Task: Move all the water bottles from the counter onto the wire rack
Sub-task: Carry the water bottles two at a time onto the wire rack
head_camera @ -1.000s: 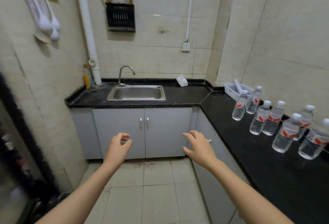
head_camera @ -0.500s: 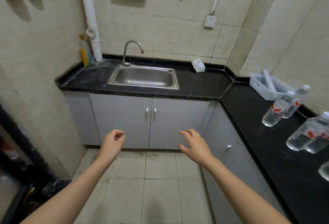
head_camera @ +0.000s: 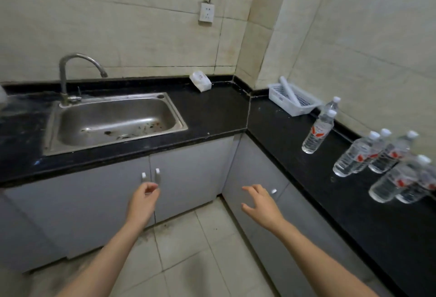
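Several clear water bottles with white caps and red labels stand on the black counter point(head_camera: 278, 129) along the right wall. The nearest-left bottle point(head_camera: 317, 132) stands apart, with another just behind it; a cluster of bottles point(head_camera: 351, 158) and a closer pair point(head_camera: 394, 182) sit further right. My left hand point(head_camera: 142, 202) hangs in front of the cabinet doors with loosely curled fingers, holding nothing. My right hand point(head_camera: 260, 203) is out with spread fingers, empty, below and left of the bottles. No wire rack is in view.
A steel sink point(head_camera: 113, 119) with a curved tap point(head_camera: 70, 70) is set in the counter's left run. A white basket point(head_camera: 291, 100) holding a white roll sits in the corner, a small white packet point(head_camera: 200, 80) by the back wall. Grey cabinets point(head_camera: 186, 174) stand below, tiled floor beneath.
The view has moved closer to the counter and turned right, so more bottles show. Both hands have stayed out in front, empty, the right one nearer the corner cabinet.
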### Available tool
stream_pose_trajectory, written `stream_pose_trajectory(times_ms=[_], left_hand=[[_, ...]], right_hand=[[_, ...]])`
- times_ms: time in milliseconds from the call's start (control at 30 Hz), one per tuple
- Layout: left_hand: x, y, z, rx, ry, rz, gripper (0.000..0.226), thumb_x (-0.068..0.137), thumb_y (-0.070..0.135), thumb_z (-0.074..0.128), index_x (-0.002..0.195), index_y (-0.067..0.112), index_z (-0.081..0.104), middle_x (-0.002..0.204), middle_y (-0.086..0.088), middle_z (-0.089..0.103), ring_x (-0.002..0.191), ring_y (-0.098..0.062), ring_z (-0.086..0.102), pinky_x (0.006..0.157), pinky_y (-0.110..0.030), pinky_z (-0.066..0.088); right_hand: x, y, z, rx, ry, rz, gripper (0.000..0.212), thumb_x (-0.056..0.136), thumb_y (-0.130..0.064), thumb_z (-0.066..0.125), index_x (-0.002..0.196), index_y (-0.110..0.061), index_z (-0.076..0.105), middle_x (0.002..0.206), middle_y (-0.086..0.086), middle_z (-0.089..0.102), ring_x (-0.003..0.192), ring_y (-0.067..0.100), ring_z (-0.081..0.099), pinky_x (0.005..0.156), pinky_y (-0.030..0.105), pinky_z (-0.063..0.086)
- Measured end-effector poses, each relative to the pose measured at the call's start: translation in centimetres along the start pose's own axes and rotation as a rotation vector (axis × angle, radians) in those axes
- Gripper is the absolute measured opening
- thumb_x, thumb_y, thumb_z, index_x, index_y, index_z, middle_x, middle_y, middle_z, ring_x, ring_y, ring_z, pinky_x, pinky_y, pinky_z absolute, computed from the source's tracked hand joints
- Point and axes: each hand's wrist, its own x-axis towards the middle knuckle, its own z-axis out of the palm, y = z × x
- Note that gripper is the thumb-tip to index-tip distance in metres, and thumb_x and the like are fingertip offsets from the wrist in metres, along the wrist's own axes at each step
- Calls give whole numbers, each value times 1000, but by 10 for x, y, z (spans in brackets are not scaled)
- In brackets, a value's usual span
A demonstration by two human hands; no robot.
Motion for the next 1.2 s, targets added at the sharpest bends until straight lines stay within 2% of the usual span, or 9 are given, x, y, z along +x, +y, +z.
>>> stream_pose_trajectory(times_ms=[100, 267, 500, 633, 700, 800, 1033, 1133, 1200], left_hand=[[23, 0, 28, -9, -62, -20, 18, 88, 6, 51, 103, -1, 60, 106, -17, 61, 101, -30, 55, 85, -33, 39], [64, 32, 83, 3, -138, 62, 19, 86, -2, 52, 102, -8, 60, 99, -14, 58, 92, -18, 49, 82, -26, 34], [127, 92, 166, 15, -199, 170, 13, 84, -3, 54, 96, -1, 60, 90, -11, 55, 85, -20, 48, 70, -24, 35], [153, 118, 210, 17, -220, 194, 10, 85, 0, 54, 91, 6, 57, 90, -10, 56, 85, -20, 49, 76, -23, 33], [161, 120, 230, 40, -265, 177, 10, 86, 2, 54, 94, 5, 58, 93, -9, 56, 87, -19, 50, 78, -25, 34], [170, 117, 263, 73, -334, 138, 18, 87, 3, 52, 103, -1, 59, 95, -9, 55, 92, -20, 50, 80, -26, 35], [206, 123, 332, 76, -509, 116, 8, 87, 1, 51, 91, 8, 54, 91, -8, 55, 90, -21, 51, 79, -25, 35], [230, 128, 363, 90, -585, 97, 7, 87, 2, 51, 89, 8, 54, 86, -7, 55, 85, -20, 51, 70, -25, 38], [245, 135, 384, 82, -657, 113, 7, 87, 2, 51, 89, 8, 53, 77, 1, 54, 83, -18, 50, 63, -16, 38]], right_hand=[[12, 23, -2, 44, 23, 107, 49, 88, -26, 54, 134, -13, 41, 132, 10, 43, 125, 24, 42, 103, 30, 32], [49, 66, -16, 175, 151, 241, 47, 87, -22, 56, 131, -11, 45, 131, 11, 45, 123, 25, 44, 99, 30, 35], [129, 132, -42, 333, 340, 344, 44, 85, -17, 59, 127, -9, 49, 128, 14, 49, 118, 27, 47, 98, 31, 36], [166, 161, -55, 390, 405, 370, 43, 86, -19, 58, 127, -10, 48, 127, 13, 50, 115, 26, 50, 92, 30, 39], [177, 172, -59, 408, 426, 406, 44, 87, -21, 57, 128, -11, 47, 128, 12, 49, 117, 25, 49, 91, 30, 40], [184, 189, -54, 446, 438, 461, 44, 87, -21, 57, 129, -11, 46, 129, 13, 48, 119, 26, 48, 97, 35, 41], [200, 221, -42, 495, 466, 636, 45, 86, -19, 58, 128, -9, 46, 129, 15, 49, 121, 27, 47, 99, 36, 39], [210, 231, -43, 501, 511, 709, 45, 86, -20, 59, 128, -10, 47, 128, 13, 50, 120, 27, 48, 100, 38, 40], [220, 238, -48, 495, 547, 764, 45, 86, -20, 59, 128, -11, 46, 127, 13, 50, 119, 27, 49, 99, 38, 41]])
